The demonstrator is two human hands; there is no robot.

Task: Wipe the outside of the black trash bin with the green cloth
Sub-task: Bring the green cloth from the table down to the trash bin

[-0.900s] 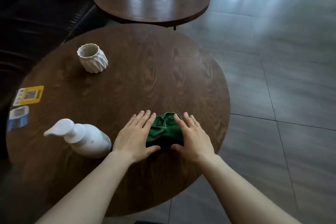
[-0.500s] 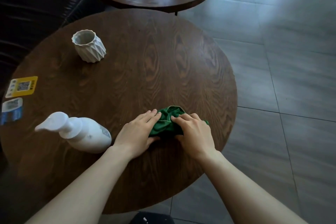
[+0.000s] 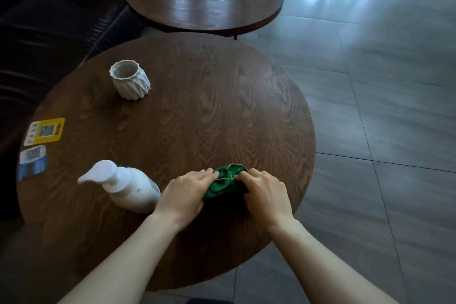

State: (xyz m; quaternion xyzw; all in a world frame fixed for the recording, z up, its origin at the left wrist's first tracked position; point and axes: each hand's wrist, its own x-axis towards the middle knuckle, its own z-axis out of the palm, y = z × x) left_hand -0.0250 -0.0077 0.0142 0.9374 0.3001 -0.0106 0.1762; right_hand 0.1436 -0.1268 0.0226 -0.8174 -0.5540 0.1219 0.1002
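Your left hand point(image 3: 183, 195) and right hand point(image 3: 265, 192) both pinch the green cloth point(image 3: 225, 184), fingers curled into its folds from either side, bunching it up btwn them. Cloth sits on the round table point(image 3: 197, 118) near its front-right edge. White pump bottle point(image 3: 125, 186) lies just beside your left wrist, toward the table's left-front edge. White ribbed cup point(image 3: 130, 79) stands upright near the back-left edge. Two QR stickers point(image 3: 39, 143) at the far-left edge. Bin: can't tell where.
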